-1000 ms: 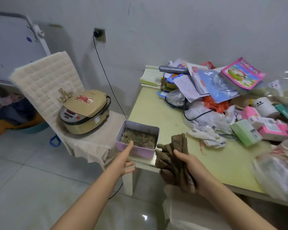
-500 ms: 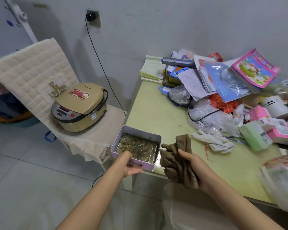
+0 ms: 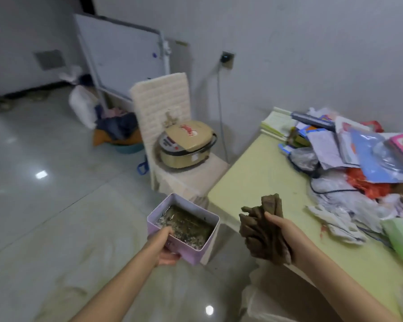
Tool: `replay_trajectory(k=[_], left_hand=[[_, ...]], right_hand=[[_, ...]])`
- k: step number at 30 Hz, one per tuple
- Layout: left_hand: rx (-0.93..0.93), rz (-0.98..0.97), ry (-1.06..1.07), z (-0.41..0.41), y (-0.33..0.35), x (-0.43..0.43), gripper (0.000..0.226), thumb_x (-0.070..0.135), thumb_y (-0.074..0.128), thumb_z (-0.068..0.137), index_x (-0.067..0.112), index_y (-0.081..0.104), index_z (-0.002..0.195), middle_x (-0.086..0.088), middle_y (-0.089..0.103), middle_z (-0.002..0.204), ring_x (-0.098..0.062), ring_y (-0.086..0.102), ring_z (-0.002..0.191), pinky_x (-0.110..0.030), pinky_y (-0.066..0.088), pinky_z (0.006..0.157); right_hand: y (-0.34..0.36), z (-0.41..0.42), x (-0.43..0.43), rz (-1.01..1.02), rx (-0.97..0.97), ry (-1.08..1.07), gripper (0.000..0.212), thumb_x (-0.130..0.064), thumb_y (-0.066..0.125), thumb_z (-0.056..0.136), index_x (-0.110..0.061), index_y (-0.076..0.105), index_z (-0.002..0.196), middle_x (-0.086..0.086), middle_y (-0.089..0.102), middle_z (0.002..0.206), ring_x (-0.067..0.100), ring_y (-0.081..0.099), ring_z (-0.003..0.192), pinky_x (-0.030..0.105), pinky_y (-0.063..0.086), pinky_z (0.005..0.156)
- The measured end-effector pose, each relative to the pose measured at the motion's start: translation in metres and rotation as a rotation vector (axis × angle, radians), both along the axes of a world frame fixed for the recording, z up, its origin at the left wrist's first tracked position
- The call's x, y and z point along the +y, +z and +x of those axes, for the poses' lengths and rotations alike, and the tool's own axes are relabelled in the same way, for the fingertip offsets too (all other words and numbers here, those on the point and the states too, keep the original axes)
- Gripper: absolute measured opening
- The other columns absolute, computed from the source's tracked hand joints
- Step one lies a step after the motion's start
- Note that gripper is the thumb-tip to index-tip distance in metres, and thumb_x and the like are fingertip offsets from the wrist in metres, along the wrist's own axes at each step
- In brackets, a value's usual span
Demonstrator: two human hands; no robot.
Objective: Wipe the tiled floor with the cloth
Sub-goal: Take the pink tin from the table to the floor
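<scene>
Though crumpled in the right hand [image 3: 286, 233], cloth [image 3: 257, 233] apparently upright lengthwise.

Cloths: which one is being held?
The brown cloth, gripped by the right hand; the white cloth lies loose on the green table. Left hand holds a purple tin.

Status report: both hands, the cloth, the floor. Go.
Left hand grips purple tin, held above tiled floor by table corner. Right hand grips bunched brown cloth, not yet on floor. Nearby: chair with rice cooker.
</scene>
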State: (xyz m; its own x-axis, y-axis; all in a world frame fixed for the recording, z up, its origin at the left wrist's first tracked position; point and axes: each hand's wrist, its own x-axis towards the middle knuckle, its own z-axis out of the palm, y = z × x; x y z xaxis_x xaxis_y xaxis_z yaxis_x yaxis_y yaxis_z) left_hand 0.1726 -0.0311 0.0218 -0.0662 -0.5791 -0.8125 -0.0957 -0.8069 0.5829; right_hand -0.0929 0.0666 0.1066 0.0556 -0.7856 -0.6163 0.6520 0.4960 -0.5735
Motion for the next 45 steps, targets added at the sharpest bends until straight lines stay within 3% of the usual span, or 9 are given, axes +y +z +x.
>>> replay_trajectory(k=[7,12,15,19,24,28,33,39,45], left_hand=[[-0.003,-0.057,0.304,0.122,0.013,0.103,0.015,0.019,0.053,0.088,0.005,0.053,0.082,-0.015,0.052,0.078,-0.036,0.063,0.071,-0.043,0.058,0.068],[0.011,-0.067,0.493,0.212,0.016,0.172,0.016,0.021,0.055,0.087,0.006,0.054,0.088,-0.015,0.053,0.084,-0.035,0.062,0.072,-0.034,0.055,0.049],[0.069,-0.083,0.637,0.266,0.014,0.211,0.013,0.017,0.055,0.087,0.005,0.055,0.091,-0.017,0.053,0.091,-0.035,0.061,0.081,-0.042,0.058,0.06],[0.134,-0.081,0.821,0.341,0.01,0.261,0.012,0.015,0.056,0.087,0.003,0.055,0.089,-0.019,0.052,0.094,-0.035,0.059,0.082,-0.042,0.059,0.057],[0.074,-0.093,0.974,0.45,0.0,0.322,0.018,0.018,0.061,0.089,0.001,0.057,0.094,-0.023,0.054,0.1,-0.039,0.061,0.089,-0.049,0.058,0.072],[0.017,-0.065,1.037,0.544,-0.009,0.36,0.021,0.021,0.064,0.09,0.004,0.054,0.097,-0.021,0.056,0.098,-0.038,0.061,0.089,-0.04,0.056,0.056],[0.046,-0.007,1.149,0.638,-0.031,0.394,0.028,0.016,0.064,0.091,0.003,0.049,0.111,-0.019,0.055,0.099,-0.039,0.059,0.091,-0.047,0.055,0.067],[0.033,0.073,1.22,0.725,-0.061,0.417,0.015,0.011,0.062,0.09,0.003,0.052,0.098,-0.023,0.056,0.103,-0.042,0.061,0.096,-0.041,0.055,0.059],[0.053,0.099,1.314,0.781,-0.104,0.411,0.022,0.006,0.062,0.086,0.003,0.054,0.106,-0.026,0.06,0.106,-0.042,0.065,0.092,-0.046,0.059,0.065]], right_hand=[[-0.003,0.094,0.01,-0.042,0.02,0.327,0.037,-0.043,0.052,0.086,-0.013,0.064,0.104,0.009,0.058,0.095,0.024,0.053,0.075,0.031,0.036,0.063],[-0.01,0.18,0.017,-0.02,0.108,0.457,0.045,-0.043,0.051,0.092,-0.005,0.069,0.106,0.017,0.068,0.105,0.028,0.066,0.078,0.036,0.051,0.068],[-0.012,0.237,0.023,-0.016,0.208,0.576,0.048,-0.045,0.048,0.098,-0.003,0.072,0.098,0.02,0.072,0.095,0.031,0.071,0.07,0.039,0.059,0.06],[-0.024,0.325,0.032,0.011,0.346,0.678,0.055,-0.05,0.051,0.094,-0.002,0.068,0.113,0.023,0.068,0.111,0.039,0.065,0.1,0.048,0.053,0.084],[-0.041,0.459,0.04,0.062,0.25,0.818,0.057,-0.052,0.044,0.096,-0.003,0.064,0.118,0.02,0.068,0.105,0.033,0.064,0.079,0.04,0.051,0.067],[-0.052,0.573,0.06,0.119,0.137,0.904,0.058,-0.053,0.04,0.096,-0.007,0.06,0.126,0.012,0.06,0.103,0.027,0.054,0.076,0.034,0.039,0.065],[-0.071,0.692,0.084,0.133,0.209,0.953,0.052,-0.047,0.044,0.098,-0.006,0.063,0.125,0.021,0.063,0.124,0.034,0.057,0.099,0.043,0.046,0.076],[-0.11,0.796,0.106,0.194,0.233,1.061,0.042,-0.037,0.053,0.096,-0.005,0.065,0.121,0.018,0.065,0.102,0.03,0.059,0.076,0.036,0.046,0.06],[-0.155,0.878,0.116,0.079,0.433,1.286,0.037,-0.028,0.072,0.086,0.001,0.064,0.106,0.021,0.07,0.086,0.034,0.064,0.071,0.04,0.052,0.064]])
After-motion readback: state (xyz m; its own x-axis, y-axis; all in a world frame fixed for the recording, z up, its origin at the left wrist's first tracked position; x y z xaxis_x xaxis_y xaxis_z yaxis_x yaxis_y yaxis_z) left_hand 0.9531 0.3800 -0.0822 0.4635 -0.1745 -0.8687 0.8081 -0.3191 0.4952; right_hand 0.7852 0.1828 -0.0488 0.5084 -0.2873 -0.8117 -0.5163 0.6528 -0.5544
